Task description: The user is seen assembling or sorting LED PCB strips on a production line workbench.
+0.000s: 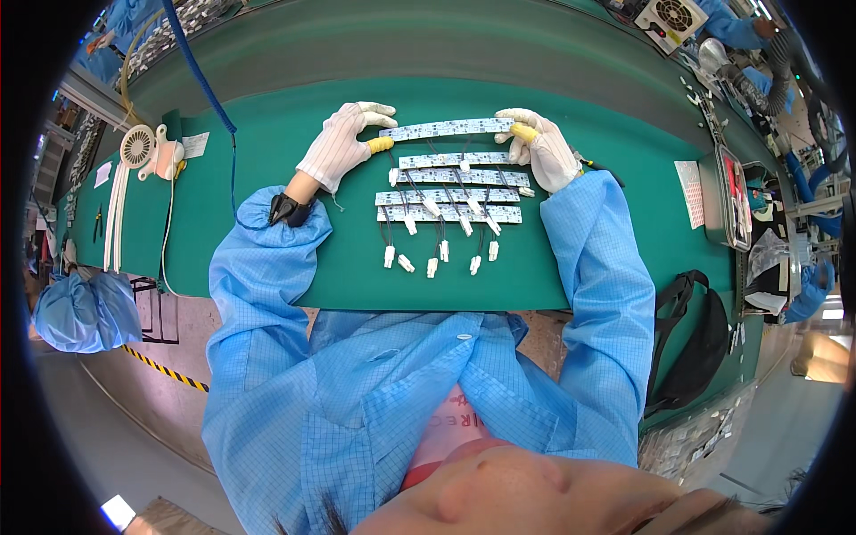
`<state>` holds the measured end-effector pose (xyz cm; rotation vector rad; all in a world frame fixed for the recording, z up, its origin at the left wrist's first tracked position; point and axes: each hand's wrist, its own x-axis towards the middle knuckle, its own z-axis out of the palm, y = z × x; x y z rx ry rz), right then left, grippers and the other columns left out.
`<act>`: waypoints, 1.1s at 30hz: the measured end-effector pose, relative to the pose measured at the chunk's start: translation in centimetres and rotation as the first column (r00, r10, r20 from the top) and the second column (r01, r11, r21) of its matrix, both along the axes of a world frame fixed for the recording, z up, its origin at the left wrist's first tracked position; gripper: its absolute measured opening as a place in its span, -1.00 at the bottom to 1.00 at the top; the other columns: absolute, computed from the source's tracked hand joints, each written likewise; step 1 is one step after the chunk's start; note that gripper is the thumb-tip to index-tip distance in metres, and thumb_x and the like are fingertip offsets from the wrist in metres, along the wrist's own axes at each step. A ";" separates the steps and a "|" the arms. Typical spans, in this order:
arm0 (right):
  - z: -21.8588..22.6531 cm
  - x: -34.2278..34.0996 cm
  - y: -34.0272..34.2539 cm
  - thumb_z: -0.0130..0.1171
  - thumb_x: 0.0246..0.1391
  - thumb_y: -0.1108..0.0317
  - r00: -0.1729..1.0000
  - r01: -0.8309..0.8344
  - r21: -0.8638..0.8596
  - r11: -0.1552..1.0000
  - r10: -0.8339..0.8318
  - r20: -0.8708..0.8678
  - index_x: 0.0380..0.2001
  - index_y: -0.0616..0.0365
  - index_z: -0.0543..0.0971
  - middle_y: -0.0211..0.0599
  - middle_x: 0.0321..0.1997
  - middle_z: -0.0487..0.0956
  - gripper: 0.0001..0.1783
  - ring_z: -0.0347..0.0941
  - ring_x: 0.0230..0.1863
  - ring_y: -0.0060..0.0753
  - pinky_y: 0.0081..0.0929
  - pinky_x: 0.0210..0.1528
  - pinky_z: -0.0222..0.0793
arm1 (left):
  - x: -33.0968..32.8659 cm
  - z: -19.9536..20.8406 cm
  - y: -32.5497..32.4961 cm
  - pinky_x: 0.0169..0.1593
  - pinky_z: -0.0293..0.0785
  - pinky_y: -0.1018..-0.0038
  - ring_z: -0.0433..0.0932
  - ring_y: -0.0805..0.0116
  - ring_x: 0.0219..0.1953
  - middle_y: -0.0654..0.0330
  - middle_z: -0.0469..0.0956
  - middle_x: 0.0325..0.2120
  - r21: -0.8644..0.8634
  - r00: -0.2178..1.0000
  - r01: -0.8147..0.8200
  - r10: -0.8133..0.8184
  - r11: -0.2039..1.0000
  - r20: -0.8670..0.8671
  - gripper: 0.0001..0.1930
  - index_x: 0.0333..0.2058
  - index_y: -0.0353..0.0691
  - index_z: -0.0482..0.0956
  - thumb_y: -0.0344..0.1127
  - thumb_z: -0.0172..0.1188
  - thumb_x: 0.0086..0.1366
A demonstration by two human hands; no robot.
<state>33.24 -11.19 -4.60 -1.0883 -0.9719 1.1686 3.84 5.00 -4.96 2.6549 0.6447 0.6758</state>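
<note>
At the far side of the group lies a long narrow white circuit board strip with small components. My left hand, in a white glove with a yellow thumb cover, grips its left end between thumb and fingers. My right hand, gloved the same way, is closed on its right end. Nearer me, several similar board strips lie in stacked rows, slightly offset. Dark wires run from them to white plug connectors, which lie over the boards and on the green mat.
A small fan stands at the left, beside white strips and a blue coiled cord. To the right are a metal tray, a printed sheet and a black bag. Other people in blue work at the edges.
</note>
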 end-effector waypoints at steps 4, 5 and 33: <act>1.1 -0.7 0.3 -0.03 0.19 0.39 0.999 0.011 -0.040 0.999 -0.009 0.050 -0.08 0.23 0.46 -0.28 -0.34 0.57 -0.73 0.38 -0.60 -0.72 -0.83 -0.57 0.24 | -0.3 0.5 0.1 0.12 0.32 0.34 0.41 0.26 0.02 0.32 0.51 -0.04 -0.012 1.000 -0.018 0.018 1.000 -0.017 -0.75 -0.21 -0.05 0.60 -0.23 0.28 0.10; 1.1 -0.9 0.6 -0.02 0.18 0.39 0.999 0.006 -0.061 0.998 -0.003 0.052 -0.07 0.23 0.46 -0.30 -0.34 0.57 -0.73 0.36 -0.60 -0.72 -0.81 -0.58 0.22 | -0.7 1.0 -0.2 0.13 0.31 0.33 0.40 0.25 0.03 0.31 0.51 -0.03 -0.024 1.000 -0.008 0.007 1.000 -0.015 -0.75 -0.20 -0.05 0.59 -0.24 0.27 0.11; -0.4 0.1 0.2 0.12 0.14 0.04 0.984 -0.031 0.020 0.999 0.027 0.174 -0.03 0.16 0.46 -0.38 -0.37 0.55 -0.53 0.31 -0.61 -0.78 -0.86 -0.62 0.10 | -1.0 0.8 -0.9 0.06 0.34 0.34 0.41 0.27 -0.02 0.40 0.49 -0.03 -0.027 1.000 0.003 -0.004 1.000 -0.015 -0.80 -0.27 0.02 0.63 -0.12 0.22 0.13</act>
